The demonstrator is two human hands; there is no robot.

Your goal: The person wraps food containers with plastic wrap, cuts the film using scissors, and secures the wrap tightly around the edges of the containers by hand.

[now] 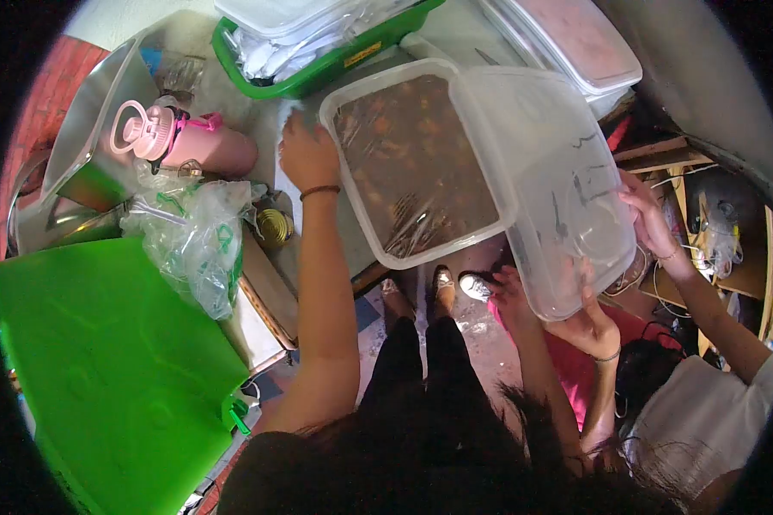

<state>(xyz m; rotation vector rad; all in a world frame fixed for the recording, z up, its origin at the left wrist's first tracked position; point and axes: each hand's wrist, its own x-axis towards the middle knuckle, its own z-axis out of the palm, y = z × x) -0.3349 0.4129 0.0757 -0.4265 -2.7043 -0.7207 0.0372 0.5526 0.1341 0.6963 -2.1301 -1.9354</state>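
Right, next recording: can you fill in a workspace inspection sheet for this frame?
Surface: grey tabletop, crowded.
Job's things: translucent plastic tub of brown food, apparently under cling film; marked translucent lid off to its right, a co-worker's hand at its edge.
Clutter: pink bottle, crumpled plastic bag, tin can, green basket holding plastic-wrapped items.
Hands: left hand beside the tub's left rim; right hand near the lid's lower edge; whether their fingers grip is unclear.
Cables: thin white cable at the shelving, right.
Surroundings: green plastic panel, possibly a chair seat, lower left; stacked lidded tubs, upper right.
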